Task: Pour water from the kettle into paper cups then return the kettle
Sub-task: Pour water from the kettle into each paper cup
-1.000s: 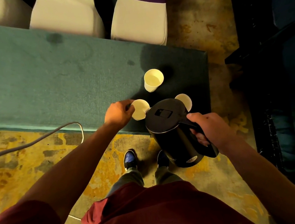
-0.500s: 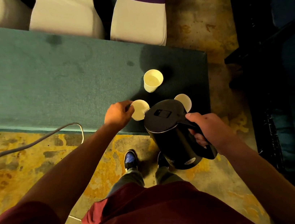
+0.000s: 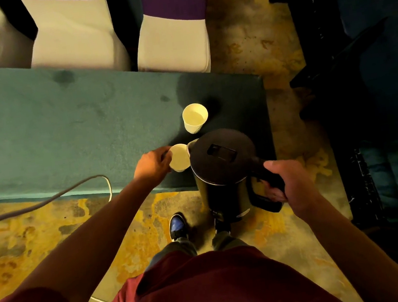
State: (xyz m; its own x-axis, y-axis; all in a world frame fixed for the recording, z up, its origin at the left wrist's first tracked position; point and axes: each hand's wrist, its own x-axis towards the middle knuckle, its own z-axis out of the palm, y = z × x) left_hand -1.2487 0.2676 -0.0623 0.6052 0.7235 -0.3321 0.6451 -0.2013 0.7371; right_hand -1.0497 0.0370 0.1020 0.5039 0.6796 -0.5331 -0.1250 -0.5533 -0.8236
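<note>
The right hand point(image 3: 287, 187) is wrapped around the handle of the black kettle point(image 3: 222, 163), holding it just above the table's point(image 3: 37, 137) near edge with its spout at the rim of the near cup point(image 3: 179, 157). The left hand point(image 3: 152, 163) pinches that cup at its side to steady it. A second cup point(image 3: 195, 117) stands just beyond, apart from both. The kettle looks rigid and probably heavy with water, so the handle is the place to hold it. The paper cups are light and thin and would tip or crush easily; a gentle hold low on the wall suits them.
</note>
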